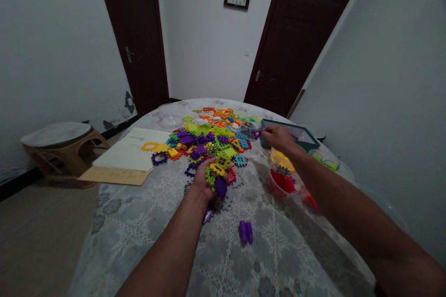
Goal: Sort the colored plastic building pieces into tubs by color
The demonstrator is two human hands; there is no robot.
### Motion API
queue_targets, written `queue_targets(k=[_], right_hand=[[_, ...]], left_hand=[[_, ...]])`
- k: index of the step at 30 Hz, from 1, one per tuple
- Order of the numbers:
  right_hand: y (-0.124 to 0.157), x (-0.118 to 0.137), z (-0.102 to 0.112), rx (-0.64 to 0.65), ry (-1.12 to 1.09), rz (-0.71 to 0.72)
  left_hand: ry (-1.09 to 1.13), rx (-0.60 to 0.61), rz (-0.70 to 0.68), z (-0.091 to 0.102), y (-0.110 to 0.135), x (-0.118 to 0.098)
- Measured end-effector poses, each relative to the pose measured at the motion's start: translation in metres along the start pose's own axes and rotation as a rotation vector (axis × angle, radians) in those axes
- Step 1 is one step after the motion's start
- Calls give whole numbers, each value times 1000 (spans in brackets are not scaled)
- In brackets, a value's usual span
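- Interlocking pieces [218, 174], in the head view, are sitting clamped in the left hand [202, 180], fingers curling round them, just short of the pile [209, 137].
- Right hand [278, 138] is pinching a purple piece [257, 134] at its fingertips, beside the green tray [306, 141].
- Slackening either grip is probably risking pieces dropping.

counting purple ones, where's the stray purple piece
Head view, centre: the stray purple piece lies alone on the tablecloth, just nearer the camera than the left hand.

Glossy plastic building pieces [209, 141] lie on a lace-patterned cloth table cover [265, 250] — beside matt paper sheets [130, 153].
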State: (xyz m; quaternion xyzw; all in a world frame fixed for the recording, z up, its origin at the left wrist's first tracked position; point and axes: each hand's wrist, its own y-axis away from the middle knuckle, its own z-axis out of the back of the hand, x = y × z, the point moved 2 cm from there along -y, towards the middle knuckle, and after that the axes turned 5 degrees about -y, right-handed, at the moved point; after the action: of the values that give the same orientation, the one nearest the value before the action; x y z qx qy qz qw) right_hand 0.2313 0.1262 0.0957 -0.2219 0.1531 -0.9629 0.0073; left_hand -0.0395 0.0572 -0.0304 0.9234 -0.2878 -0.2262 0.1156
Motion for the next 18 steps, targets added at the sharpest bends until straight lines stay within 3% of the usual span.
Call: queue_targets(k=[4,7,9,14,18], right_hand=[[-24,-36,30,-221,49,-126],[-15,-33,29,-288,10,-89],[7,-12,16,-200,-69,38],[89,63,-30,183,-246,357],[125,96,-58,276,-217,515]], left_hand=[[18,5,-5,-2,3,1],[19,3,-17,-3,3,1],[15,-7,-21,-1,1,1],[27,11,-27,-1,-1,2],[-6,36,-66,-7,1,3]])
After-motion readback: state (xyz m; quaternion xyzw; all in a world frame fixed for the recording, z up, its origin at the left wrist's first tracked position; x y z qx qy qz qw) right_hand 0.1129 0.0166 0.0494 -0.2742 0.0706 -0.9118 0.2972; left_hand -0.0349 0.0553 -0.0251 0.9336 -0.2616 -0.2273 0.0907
